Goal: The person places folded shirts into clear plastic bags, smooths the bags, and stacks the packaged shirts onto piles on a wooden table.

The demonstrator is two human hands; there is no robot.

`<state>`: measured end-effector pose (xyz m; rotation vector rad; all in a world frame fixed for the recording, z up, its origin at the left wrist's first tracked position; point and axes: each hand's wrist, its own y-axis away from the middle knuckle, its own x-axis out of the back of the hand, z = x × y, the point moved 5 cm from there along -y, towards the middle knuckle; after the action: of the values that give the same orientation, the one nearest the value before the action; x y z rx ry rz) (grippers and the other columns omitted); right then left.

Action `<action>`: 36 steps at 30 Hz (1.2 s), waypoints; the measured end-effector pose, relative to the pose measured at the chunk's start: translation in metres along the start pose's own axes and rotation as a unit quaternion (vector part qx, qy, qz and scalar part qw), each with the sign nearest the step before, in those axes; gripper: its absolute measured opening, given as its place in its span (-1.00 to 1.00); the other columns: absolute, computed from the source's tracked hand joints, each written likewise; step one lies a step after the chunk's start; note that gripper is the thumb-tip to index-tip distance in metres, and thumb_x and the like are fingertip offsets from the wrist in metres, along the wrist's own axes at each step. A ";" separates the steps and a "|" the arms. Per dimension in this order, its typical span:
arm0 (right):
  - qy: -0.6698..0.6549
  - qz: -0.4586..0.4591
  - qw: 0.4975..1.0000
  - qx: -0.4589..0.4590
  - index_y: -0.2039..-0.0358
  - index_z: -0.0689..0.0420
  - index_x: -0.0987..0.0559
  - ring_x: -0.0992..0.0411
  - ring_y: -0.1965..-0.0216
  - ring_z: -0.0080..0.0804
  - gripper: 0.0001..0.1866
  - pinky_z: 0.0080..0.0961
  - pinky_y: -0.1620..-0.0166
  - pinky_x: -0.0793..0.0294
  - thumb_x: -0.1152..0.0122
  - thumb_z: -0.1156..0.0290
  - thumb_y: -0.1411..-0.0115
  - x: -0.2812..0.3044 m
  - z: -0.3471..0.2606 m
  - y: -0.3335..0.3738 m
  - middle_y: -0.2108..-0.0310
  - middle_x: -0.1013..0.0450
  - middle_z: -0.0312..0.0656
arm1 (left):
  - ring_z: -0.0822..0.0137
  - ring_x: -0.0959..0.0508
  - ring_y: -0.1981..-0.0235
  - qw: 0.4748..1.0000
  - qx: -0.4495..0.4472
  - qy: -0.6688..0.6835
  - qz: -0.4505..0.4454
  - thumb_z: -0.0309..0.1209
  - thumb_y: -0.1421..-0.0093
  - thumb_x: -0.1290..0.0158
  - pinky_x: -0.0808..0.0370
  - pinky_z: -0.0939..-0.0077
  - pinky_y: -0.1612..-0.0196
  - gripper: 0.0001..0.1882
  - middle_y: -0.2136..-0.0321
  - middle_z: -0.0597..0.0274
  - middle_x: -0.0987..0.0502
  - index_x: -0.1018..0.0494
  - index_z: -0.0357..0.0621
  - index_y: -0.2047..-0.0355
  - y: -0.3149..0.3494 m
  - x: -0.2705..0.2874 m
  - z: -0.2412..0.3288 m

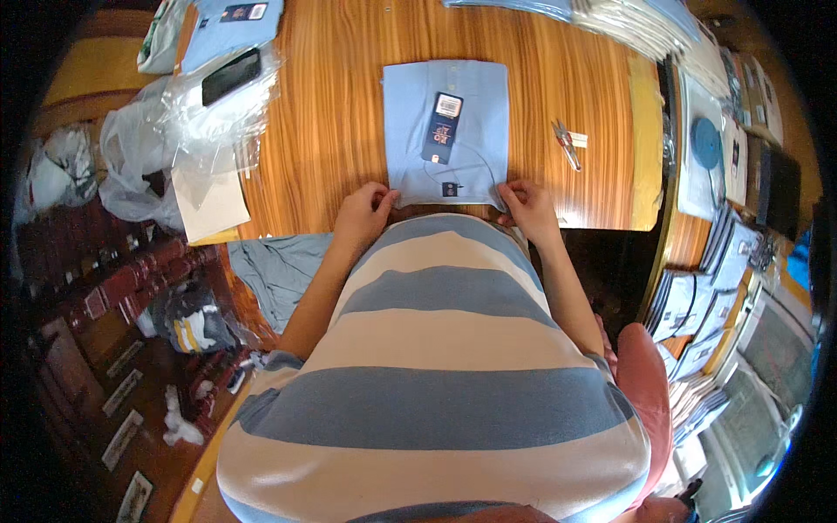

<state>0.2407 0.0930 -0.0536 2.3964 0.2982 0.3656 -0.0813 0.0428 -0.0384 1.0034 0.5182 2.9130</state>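
Note:
A light blue shirt (pixel 405 113), folded into a flat rectangle, lies on the wood-grain table right in front of me. On it rests a dark hang tag (pixel 443 131) with a white label and a thin dark string. A small dark neck label shows at the shirt's near end. My left hand (pixel 370 207) pinches the near left corner of the shirt between thumb and fingers. At the near right corner, my right hand (pixel 527 207) grips the edge the same way. Fabric under the fingertips is partly hidden.
Thread snips (pixel 567 144) lie on the table to the right. A dark phone (pixel 231 77) sits on clear plastic bags (pixel 196 122) at the left, above a cream card (pixel 209 196). Another tagged blue shirt (pixel 235 30) is at the far left. Folded garments (pixel 684 305) are stacked at the right.

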 end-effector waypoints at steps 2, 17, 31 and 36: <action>0.030 -0.013 0.999 0.013 0.16 0.37 -0.58 -0.56 0.53 -0.47 -0.66 -0.54 0.49 -0.53 -0.18 0.26 -0.44 0.001 0.000 -0.001 0.44 -0.62 -0.08 | 0.04 -0.69 0.43 0.998 0.036 0.007 -0.045 -0.21 -0.38 -0.14 -0.57 0.24 0.28 -0.67 0.46 -0.05 -0.67 -0.58 -0.30 0.25 0.002 -0.006 -0.002; 0.483 0.105 0.836 0.236 0.26 0.14 -0.64 -0.64 0.42 -0.04 -0.65 -0.11 0.27 -0.60 -0.28 0.06 -0.31 0.012 -0.128 -0.022 0.43 -0.64 -0.03 | -0.08 -0.67 0.34 0.989 0.123 -0.034 0.071 -0.10 -0.36 -0.09 -0.59 0.11 0.21 -0.61 0.41 -0.06 -0.67 -0.66 -0.17 0.37 -0.030 0.078 -0.008; 0.462 -0.074 0.818 0.336 0.18 0.10 -0.64 -0.63 0.29 0.00 -0.73 -0.16 0.23 -0.61 -0.32 0.17 -0.30 -0.082 -0.219 -0.077 0.34 -0.63 -0.02 | 0.01 -0.54 0.01 0.885 0.084 -0.282 0.361 -0.15 -0.21 -0.27 -0.51 0.13 -0.07 -0.72 0.09 0.19 -0.66 -0.68 -0.03 0.19 -0.149 0.288 -0.125; 0.445 -0.076 0.828 0.334 0.17 0.10 -0.64 -0.62 0.27 0.09 -0.71 -0.11 0.20 -0.60 -0.29 0.14 -0.31 -0.069 -0.189 -0.076 0.31 -0.63 0.05 | 0.06 -0.57 0.03 0.883 -0.036 -0.310 0.351 -0.21 -0.23 -0.24 -0.51 0.19 -0.04 -0.77 0.13 0.29 -0.68 -0.70 0.00 0.19 -0.150 0.270 -0.121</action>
<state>0.1035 0.2412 0.0201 2.6421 1.1936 1.5143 -0.3818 0.1806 -0.0141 2.3890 -0.0096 2.7744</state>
